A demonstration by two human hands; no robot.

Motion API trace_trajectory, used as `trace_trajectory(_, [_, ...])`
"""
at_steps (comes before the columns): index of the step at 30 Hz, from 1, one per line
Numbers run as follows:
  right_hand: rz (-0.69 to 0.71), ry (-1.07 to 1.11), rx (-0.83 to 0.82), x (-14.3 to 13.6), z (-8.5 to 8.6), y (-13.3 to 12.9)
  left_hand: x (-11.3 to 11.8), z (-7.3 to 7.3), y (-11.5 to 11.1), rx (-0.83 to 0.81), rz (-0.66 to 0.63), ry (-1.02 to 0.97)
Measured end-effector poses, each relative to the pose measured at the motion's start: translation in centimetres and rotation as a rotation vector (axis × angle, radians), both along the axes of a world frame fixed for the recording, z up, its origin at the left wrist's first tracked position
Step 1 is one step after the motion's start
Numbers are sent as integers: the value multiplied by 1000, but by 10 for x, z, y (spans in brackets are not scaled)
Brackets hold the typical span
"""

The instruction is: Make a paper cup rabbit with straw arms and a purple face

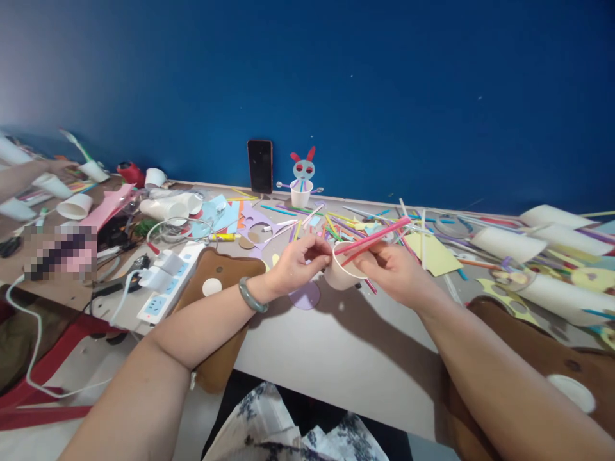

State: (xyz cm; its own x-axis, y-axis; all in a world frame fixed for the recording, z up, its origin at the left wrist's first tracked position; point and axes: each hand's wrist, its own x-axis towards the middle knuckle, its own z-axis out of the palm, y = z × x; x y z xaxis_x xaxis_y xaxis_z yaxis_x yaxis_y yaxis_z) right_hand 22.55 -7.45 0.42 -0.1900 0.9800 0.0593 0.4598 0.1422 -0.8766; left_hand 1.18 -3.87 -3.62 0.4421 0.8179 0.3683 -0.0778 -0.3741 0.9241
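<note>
My left hand [300, 262], with a bracelet on its wrist, has thumb and forefinger closed at the left rim of a white paper cup [342, 279]. Its other fingers are partly hidden behind. In my right hand [391, 269] are pinkish-red straws [369, 241], which slant across the cup's mouth. The right thumb lies close against the cup's right side; whether it also grips the cup I cannot tell. Below the left hand a purple paper disc [305, 296] lies on the table [331, 365]. Farther back stands a paper-cup figure [301, 194] with a grey face and red ears.
Coloured straws and paper scraps [262, 224] cover the back of the table. A phone [260, 166] leans on the blue wall. At left are a power strip [166, 294] and a brown cushion-like piece [230, 272]. White cups [509, 244] lie at right.
</note>
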Motion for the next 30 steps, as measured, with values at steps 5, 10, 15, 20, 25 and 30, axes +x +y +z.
trace_trajectory(5, [-23,3,47,4,-5,3,-2,-3,5,-74,-66,-56])
trace_trajectory(10, [-57,-147,183,5,-1,2,0,-4,6,-174,-132,-99])
trace_trajectory(15, [-68,-324,329,5,-3,2,0,1,5,-261,-221,-96])
trace_trajectory(20, [14,-382,343,6,-7,4,-4,5,5,-379,-255,-18])
trace_trajectory(25, [46,-627,378,1,-8,1,-6,9,4,-146,-60,13])
trace_trajectory(30, [123,-794,374,-15,-12,-10,-4,15,-6,266,69,175])
